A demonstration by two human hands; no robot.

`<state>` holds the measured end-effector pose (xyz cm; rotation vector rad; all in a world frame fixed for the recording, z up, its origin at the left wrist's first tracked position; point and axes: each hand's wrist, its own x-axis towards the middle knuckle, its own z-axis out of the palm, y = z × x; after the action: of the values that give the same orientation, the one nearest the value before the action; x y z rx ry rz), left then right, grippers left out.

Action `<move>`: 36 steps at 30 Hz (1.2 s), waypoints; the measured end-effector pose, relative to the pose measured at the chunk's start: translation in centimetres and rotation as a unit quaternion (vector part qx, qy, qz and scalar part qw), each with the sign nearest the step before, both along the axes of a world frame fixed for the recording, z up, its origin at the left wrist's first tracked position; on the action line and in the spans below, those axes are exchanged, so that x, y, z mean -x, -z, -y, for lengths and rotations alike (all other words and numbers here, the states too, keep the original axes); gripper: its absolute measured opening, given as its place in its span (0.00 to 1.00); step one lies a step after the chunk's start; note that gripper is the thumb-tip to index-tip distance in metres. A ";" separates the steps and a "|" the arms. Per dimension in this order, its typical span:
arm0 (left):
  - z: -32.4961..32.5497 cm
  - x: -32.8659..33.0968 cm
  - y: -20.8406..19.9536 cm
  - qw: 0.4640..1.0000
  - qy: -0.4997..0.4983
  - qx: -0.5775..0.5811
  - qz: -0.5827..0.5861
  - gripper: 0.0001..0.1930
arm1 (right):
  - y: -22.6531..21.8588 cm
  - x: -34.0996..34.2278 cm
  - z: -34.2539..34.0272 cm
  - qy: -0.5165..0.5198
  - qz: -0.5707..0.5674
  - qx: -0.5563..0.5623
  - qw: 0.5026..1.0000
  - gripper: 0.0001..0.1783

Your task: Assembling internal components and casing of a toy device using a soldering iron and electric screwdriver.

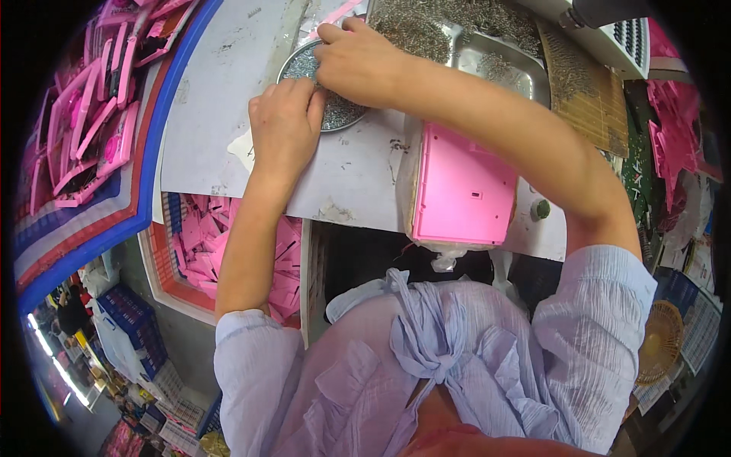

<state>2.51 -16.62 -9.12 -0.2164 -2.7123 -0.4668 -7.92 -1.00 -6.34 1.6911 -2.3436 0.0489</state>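
A shallow round metal dish (pixel 344 120) full of small metal pieces, probably screws, stands on the table. My left hand (pixel 285 122) lies over its left rim, fingers bent and together, with the fingertips hidden. Reaching across from the right, my right hand (pixel 358 65) covers the dish's upper side; its fingers are curled and their tips point away from view. What either hand holds, if anything, does not show. Nearer to me, a pink rectangular plastic casing (pixel 464 190) rests in a plastic-wrapped holder at the table's front edge, under my right forearm.
Behind my right forearm stands a metal tray (pixel 525 80) beside heaps of small screws (pixel 411 34). Pink parts fill a blue-rimmed crate (pixel 156 114) at left and a lower bin (pixel 202 247). A brown board (pixel 582 91) and a small green knob (pixel 540 209) are at right.
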 end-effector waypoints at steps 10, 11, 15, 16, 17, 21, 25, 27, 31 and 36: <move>0.7 0.3 -1.2 0.995 -0.022 -0.068 0.066 0.08 | -0.2 2.1 1.2 0.096 0.045 0.021 0.994 0.11; 0.5 0.4 -1.2 0.996 -0.026 -0.067 0.057 0.09 | -0.4 2.1 1.0 0.102 0.047 0.043 0.993 0.11; 0.3 0.9 -0.7 0.998 -0.034 -0.053 0.020 0.09 | -4.9 0.0 -3.9 0.117 0.101 0.151 0.976 0.11; 0.3 1.0 -0.6 0.998 -0.035 -0.050 0.010 0.09 | -5.7 -0.6 -6.1 0.121 0.107 0.182 0.970 0.11; 0.3 1.0 -0.9 0.998 -0.028 -0.046 0.027 0.10 | -6.0 -0.8 -9.2 0.116 0.108 0.143 0.977 0.08; -1.3 0.2 -2.2 0.986 0.000 -0.139 0.096 0.10 | -5.5 -4.0 -20.8 0.158 0.172 0.118 0.965 0.04; -4.5 -2.1 -2.6 0.943 0.052 -0.287 0.159 0.10 | -3.7 -5.5 -23.0 0.163 0.168 0.115 0.965 0.03; -6.4 -2.8 -3.3 0.945 0.085 -0.270 0.167 0.10 | -3.9 -5.6 -22.5 0.148 0.152 0.078 0.974 0.04; -8.5 -2.7 -3.2 0.973 0.142 -0.142 0.115 0.08 | -5.0 -5.3 -21.2 0.140 0.116 -0.029 0.983 0.08; -9.4 -2.5 -2.9 0.952 0.183 -0.222 0.102 0.07 | -5.8 -3.7 -20.6 0.164 0.186 -0.044 0.968 0.12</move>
<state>4.98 -7.17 -6.21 -0.5763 -2.6712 -1.2487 -4.18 19.56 -0.51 1.4037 -2.9163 0.2238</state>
